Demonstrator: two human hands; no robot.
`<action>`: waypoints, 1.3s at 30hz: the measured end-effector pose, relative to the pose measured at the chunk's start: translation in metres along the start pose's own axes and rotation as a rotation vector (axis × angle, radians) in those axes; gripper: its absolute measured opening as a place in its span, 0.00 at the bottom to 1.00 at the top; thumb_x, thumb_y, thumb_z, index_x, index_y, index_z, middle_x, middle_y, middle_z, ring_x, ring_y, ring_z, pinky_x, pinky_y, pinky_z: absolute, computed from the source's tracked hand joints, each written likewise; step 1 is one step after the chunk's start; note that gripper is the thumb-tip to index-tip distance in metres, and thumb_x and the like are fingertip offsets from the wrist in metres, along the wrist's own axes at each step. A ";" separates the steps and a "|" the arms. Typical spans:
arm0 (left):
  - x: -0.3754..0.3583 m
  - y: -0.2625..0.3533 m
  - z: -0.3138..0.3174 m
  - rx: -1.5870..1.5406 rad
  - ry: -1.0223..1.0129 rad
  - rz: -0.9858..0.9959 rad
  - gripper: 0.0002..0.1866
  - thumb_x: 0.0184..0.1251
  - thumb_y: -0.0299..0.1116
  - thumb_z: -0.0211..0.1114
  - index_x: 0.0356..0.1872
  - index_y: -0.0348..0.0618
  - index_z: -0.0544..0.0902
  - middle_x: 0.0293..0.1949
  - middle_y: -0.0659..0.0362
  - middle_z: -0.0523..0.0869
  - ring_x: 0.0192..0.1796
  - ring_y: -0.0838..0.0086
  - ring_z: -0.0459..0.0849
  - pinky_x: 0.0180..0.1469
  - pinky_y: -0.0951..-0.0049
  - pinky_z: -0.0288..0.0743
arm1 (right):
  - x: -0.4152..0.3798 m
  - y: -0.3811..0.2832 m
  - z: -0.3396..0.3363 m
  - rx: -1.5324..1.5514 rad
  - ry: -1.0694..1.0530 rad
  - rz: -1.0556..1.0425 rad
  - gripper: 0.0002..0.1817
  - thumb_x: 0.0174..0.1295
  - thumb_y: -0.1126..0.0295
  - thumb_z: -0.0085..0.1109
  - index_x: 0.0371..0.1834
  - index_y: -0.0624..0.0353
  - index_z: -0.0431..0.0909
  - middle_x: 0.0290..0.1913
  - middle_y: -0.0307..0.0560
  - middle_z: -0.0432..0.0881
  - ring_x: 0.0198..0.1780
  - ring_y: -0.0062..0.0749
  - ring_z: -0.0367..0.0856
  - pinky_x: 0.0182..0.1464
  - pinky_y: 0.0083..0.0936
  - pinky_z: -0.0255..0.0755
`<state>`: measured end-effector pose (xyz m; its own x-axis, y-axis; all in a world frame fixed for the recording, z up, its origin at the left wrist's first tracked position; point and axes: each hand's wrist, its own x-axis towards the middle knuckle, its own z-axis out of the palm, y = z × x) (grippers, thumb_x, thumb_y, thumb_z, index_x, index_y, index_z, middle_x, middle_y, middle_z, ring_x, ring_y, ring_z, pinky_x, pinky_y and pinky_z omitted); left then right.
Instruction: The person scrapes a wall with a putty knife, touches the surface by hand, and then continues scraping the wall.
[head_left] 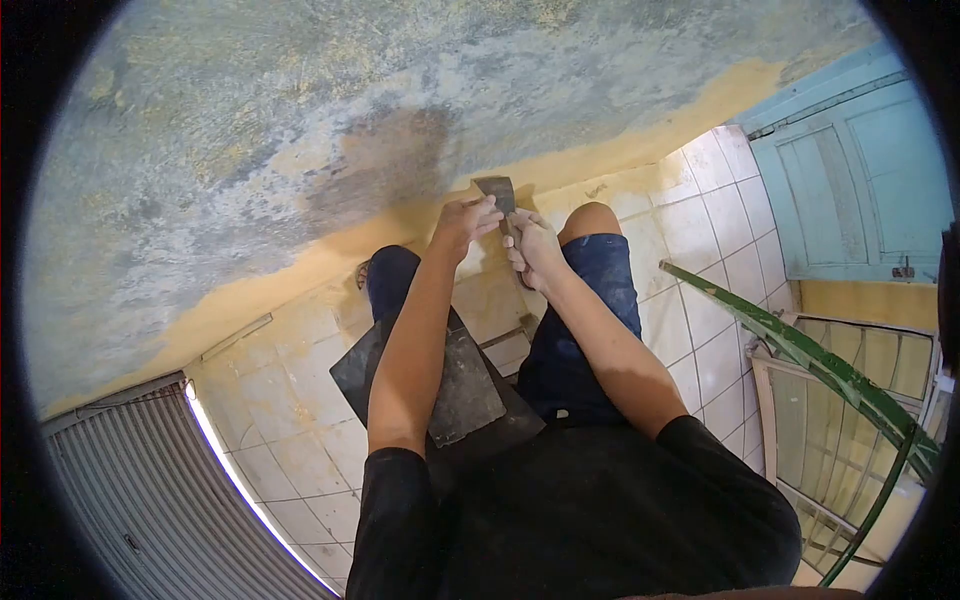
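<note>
A scraper point(496, 188) with a flat dark blade is held out over my knees, close to the base of the wall. My right hand point(537, 250) is wrapped round its handle. At the blade's left edge, the bent fingers of my left hand point(466, 224) close on the scraper; their tips are partly hidden. Dark, flat sheets point(470, 392) that look like sandpaper lie across my lap, overlapping under my left forearm.
The wall point(300, 120) ahead is patchy grey, blue and yellow. Yellowish dust marks the white floor tiles point(290, 400). A ribbed shutter point(130, 480) stands left. At right are a blue door point(860, 180), a green bar point(800, 350) and a pale frame point(765, 400).
</note>
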<state>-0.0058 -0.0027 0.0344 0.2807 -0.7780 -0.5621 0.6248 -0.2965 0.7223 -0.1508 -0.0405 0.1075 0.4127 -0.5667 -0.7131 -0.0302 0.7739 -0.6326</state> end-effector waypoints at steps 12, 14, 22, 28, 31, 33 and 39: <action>0.020 -0.013 0.019 -0.057 0.135 0.052 0.19 0.58 0.29 0.73 0.45 0.25 0.80 0.42 0.47 0.86 0.43 0.62 0.87 0.50 0.68 0.83 | 0.011 -0.008 -0.012 0.064 -0.077 -0.031 0.07 0.70 0.68 0.46 0.42 0.55 0.74 0.22 0.38 0.71 0.12 0.18 0.58 0.12 0.18 0.49; 0.021 -0.014 0.017 -0.053 0.151 0.056 0.19 0.58 0.29 0.73 0.45 0.24 0.80 0.42 0.47 0.86 0.42 0.62 0.87 0.49 0.70 0.83 | 0.012 -0.009 -0.013 0.066 -0.093 0.001 0.07 0.70 0.68 0.46 0.41 0.55 0.74 0.23 0.38 0.70 0.12 0.18 0.57 0.12 0.18 0.48; 0.003 0.000 0.021 -0.087 0.147 0.133 0.19 0.56 0.27 0.73 0.46 0.24 0.80 0.42 0.48 0.86 0.40 0.63 0.88 0.47 0.73 0.85 | 0.010 -0.008 -0.008 0.050 -0.071 -0.008 0.06 0.69 0.69 0.46 0.36 0.55 0.72 0.21 0.39 0.69 0.13 0.19 0.57 0.12 0.19 0.47; 0.006 -0.010 0.020 -0.057 0.111 0.147 0.24 0.59 0.32 0.74 0.52 0.27 0.79 0.45 0.49 0.86 0.44 0.66 0.87 0.46 0.71 0.81 | 0.018 -0.011 -0.010 0.069 -0.093 0.004 0.06 0.69 0.69 0.46 0.36 0.58 0.72 0.21 0.41 0.70 0.13 0.20 0.58 0.12 0.20 0.50; 0.002 -0.008 0.023 -0.049 0.149 0.137 0.23 0.57 0.28 0.75 0.50 0.24 0.78 0.43 0.49 0.86 0.41 0.64 0.89 0.39 0.73 0.83 | 0.016 -0.014 -0.008 0.101 -0.152 0.020 0.08 0.70 0.70 0.43 0.37 0.61 0.72 0.22 0.42 0.70 0.13 0.20 0.58 0.12 0.19 0.50; 0.000 -0.008 0.022 -0.086 0.146 0.160 0.25 0.58 0.28 0.75 0.52 0.22 0.77 0.44 0.46 0.86 0.40 0.63 0.89 0.38 0.73 0.83 | 0.009 -0.013 -0.006 0.042 -0.108 -0.020 0.09 0.71 0.70 0.41 0.37 0.61 0.72 0.22 0.42 0.70 0.14 0.20 0.59 0.12 0.19 0.50; -0.006 -0.003 0.021 -0.037 0.143 0.124 0.28 0.60 0.33 0.74 0.55 0.22 0.76 0.45 0.46 0.86 0.43 0.64 0.88 0.49 0.72 0.83 | 0.009 -0.011 -0.006 0.071 -0.125 -0.018 0.09 0.70 0.72 0.40 0.38 0.63 0.72 0.24 0.42 0.70 0.15 0.20 0.60 0.13 0.19 0.50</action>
<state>-0.0249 -0.0091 0.0443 0.4565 -0.7196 -0.5232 0.6046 -0.1805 0.7758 -0.1519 -0.0558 0.1058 0.5231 -0.5448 -0.6554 0.0411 0.7843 -0.6191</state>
